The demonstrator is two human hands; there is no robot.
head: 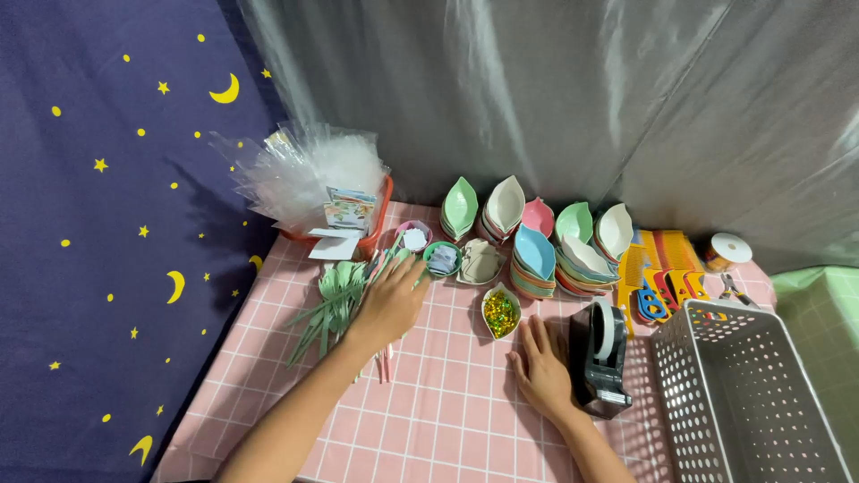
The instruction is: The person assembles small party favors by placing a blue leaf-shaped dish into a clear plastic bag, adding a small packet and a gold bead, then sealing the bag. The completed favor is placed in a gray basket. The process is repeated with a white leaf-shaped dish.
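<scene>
Head view: left hand (pixel 391 302), open and palm down, rests on a bundle of green paper leaves (pixel 331 304) whose long axis runs from near-left to far-right on the pink checked tablecloth (pixel 447 420). Right hand (pixel 541 367) lies flat and empty, well apart from the leaves, beside the black tape dispenser (pixel 602 358). Leaf tips under the left palm are hidden.

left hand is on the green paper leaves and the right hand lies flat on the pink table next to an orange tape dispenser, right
Not quite: the head view shows the tape dispenser is black and grey, not orange. The left hand is on the green paper leaves, and the right hand lies flat on the pink table.
</scene>
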